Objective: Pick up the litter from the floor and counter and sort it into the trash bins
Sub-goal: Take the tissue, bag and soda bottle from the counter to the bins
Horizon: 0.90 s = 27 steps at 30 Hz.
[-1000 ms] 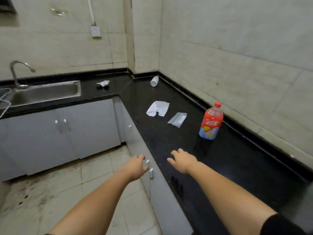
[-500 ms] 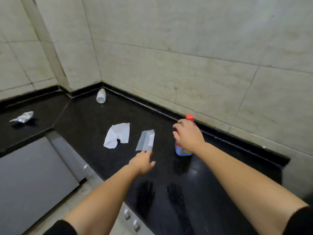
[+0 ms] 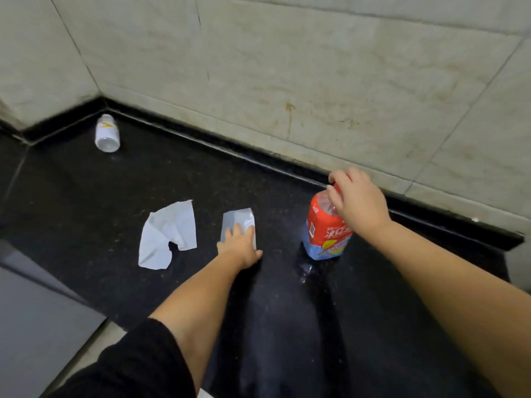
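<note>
The counter (image 3: 120,202) now fills the view (a second ago both hands hung short of its front edge). The right hand (image 3: 359,203) has reached the bottle (image 3: 326,231), upright near the back edge, its fingers curled around the cap but not clearly tight. The left hand (image 3: 240,245) has landed on the wrapper (image 3: 237,221), fingers pressed flat, not gripping. Two pickups seem to be starting at once. The tissue (image 3: 168,234) lies just left of the wrapper; a small white bottle (image 3: 107,135) lies tipped in the back corner. Nothing blocks either hand.
</note>
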Tool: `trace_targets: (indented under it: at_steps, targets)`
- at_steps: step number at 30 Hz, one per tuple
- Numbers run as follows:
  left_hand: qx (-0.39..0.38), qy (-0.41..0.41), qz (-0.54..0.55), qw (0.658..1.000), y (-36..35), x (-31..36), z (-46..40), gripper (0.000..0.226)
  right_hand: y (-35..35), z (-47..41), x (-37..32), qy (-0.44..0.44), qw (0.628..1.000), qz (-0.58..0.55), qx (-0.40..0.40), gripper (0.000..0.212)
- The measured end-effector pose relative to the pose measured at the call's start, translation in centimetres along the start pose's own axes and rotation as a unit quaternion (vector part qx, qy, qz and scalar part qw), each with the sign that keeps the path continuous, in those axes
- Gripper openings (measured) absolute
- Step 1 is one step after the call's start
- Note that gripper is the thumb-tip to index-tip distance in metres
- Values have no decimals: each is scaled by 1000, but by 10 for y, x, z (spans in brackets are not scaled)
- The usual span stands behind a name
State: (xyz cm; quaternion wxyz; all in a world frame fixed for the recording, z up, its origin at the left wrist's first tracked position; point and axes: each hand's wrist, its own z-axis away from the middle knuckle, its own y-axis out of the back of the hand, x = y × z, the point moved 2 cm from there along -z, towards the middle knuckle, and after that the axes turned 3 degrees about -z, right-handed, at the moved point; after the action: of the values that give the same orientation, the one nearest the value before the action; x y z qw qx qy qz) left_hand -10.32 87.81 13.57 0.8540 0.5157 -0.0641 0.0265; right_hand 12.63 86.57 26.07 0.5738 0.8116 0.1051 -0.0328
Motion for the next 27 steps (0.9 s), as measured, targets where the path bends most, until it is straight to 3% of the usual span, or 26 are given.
trace_targets:
  at_steps: [6,12,16,20,24,26,27]
  targets:
    - [74,-17,-15,997,-6,-5,-16,51,-6,-2,-3,-7,998,-20,53,38]
    - [101,-41,114,988,12,-27,-12,32,-12,-17,-11,-38,998,-9,41,27]
    - [169,31,187,967,50,-61,7,21,-24,-46,-53,35,999,41,2,26]
    - [230,147,259,926,73,-119,17,44,-46,-64,-111,104,988,99,-48,31]
    - [139,250,251,925,61,-175,14,88,-63,-65,-151,149,979,126,-56,40]
    - [93,256,275,922,46,-188,8,83,-69,-63,-159,166,974,141,-55,41]
    - [81,246,289,922,38,-191,5,69,-72,-62,-161,173,972,148,-51,40]
